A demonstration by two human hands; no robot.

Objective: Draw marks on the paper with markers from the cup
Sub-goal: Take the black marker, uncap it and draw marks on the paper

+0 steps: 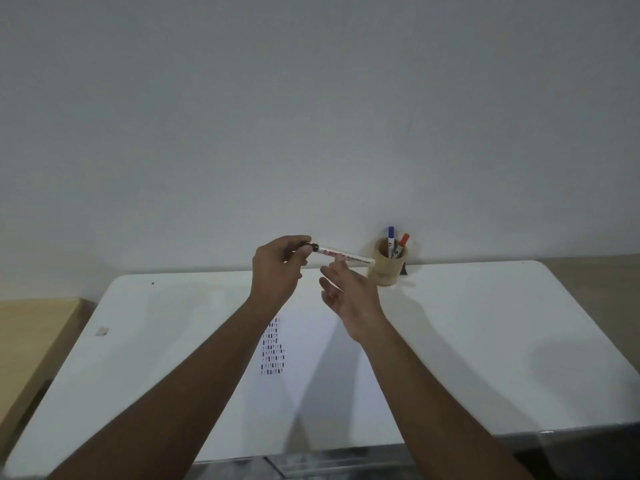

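Note:
A white marker [346, 256] with a black cap is held level above the table's far edge. My left hand [277, 268] is pinched on its black cap end. My right hand [349, 299] is under the barrel with fingers spread, one fingertip touching it. The paper [311, 368] lies flat below my arms and carries several rows of short dark marks [273, 348]. A round wooden cup [389, 261] stands at the back of the table, right of my hands, with a blue-capped marker [391, 237] and a red-capped marker [402, 241] upright in it.
The white table [485, 323] has rounded far corners and stands against a plain wall [311, 116]. A wooden surface [31, 341] sits to the left, lower down. A small grey scrap [102, 331] lies on the table's left side.

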